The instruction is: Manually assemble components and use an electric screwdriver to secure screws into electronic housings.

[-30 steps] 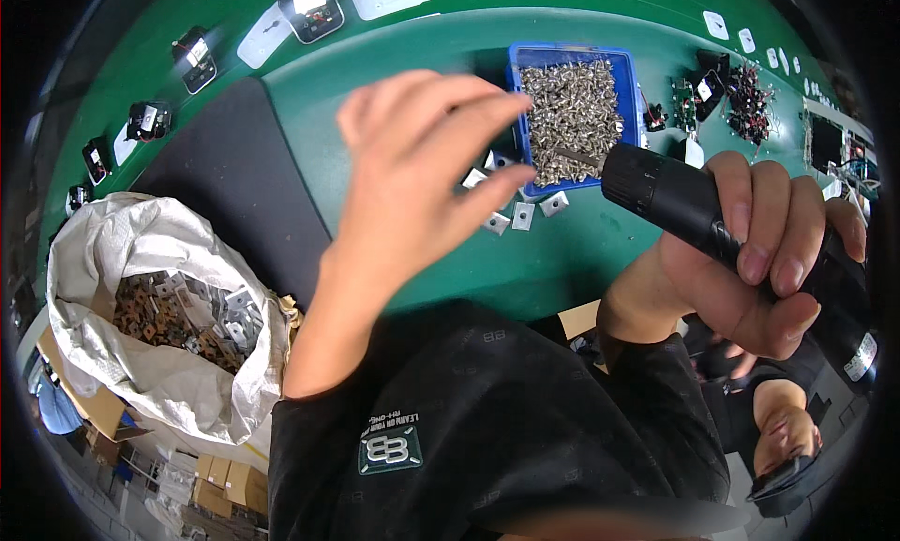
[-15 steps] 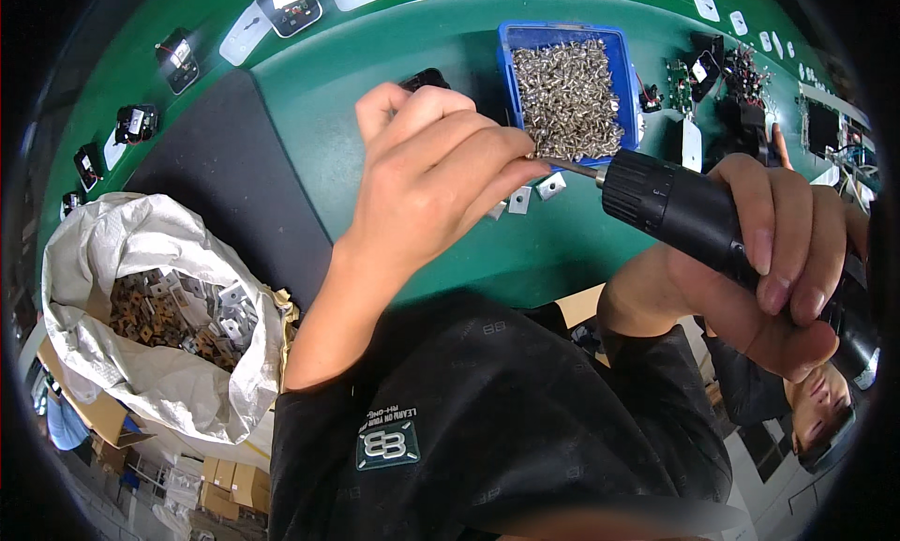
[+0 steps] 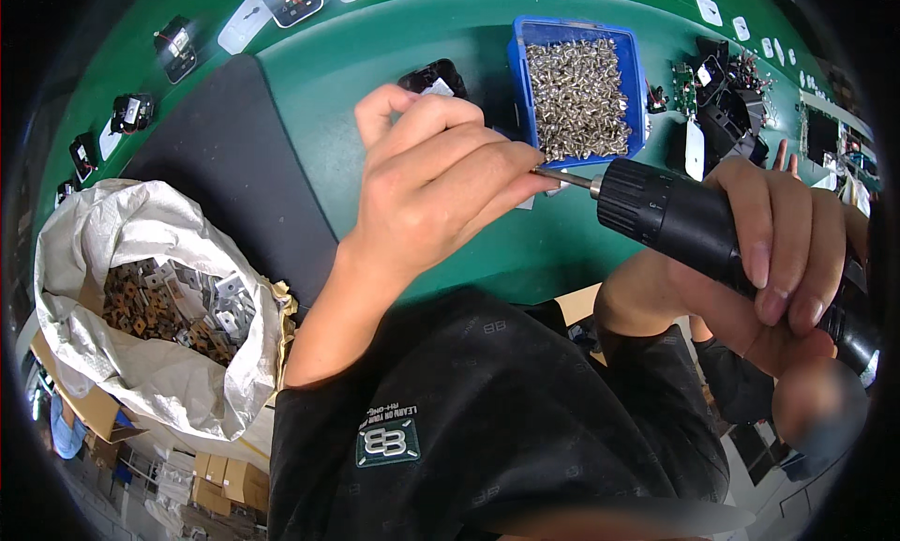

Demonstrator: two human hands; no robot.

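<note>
My right hand (image 3: 783,250) is wrapped around a black electric screwdriver (image 3: 661,208), its bit (image 3: 569,178) pointing left. The tip of the bit meets the pinched thumb and fingers of my left hand (image 3: 427,171). Whatever sits between those fingertips is too small and covered to make out. Just beyond them stands a blue bin (image 3: 518,82) full of small silver screws (image 3: 577,100). A small metal plate (image 3: 527,202) shows partly below my left fingertips. Behind my left knuckles lies a black plastic part (image 3: 439,75).
At left, an open white woven sack (image 3: 89,353) holds many small metal plates (image 3: 178,307). A dark mat (image 3: 234,157) covers part of the green table (image 3: 319,72). Black housings (image 3: 736,119) and circuit boards crowd the right. Another person (image 3: 736,382) is at the lower right.
Both hands keep their grip, and the bit stays at my left fingertips. The view has shifted slightly, so the bin sits a little further right. Fewer metal plates show below the fingers.
</note>
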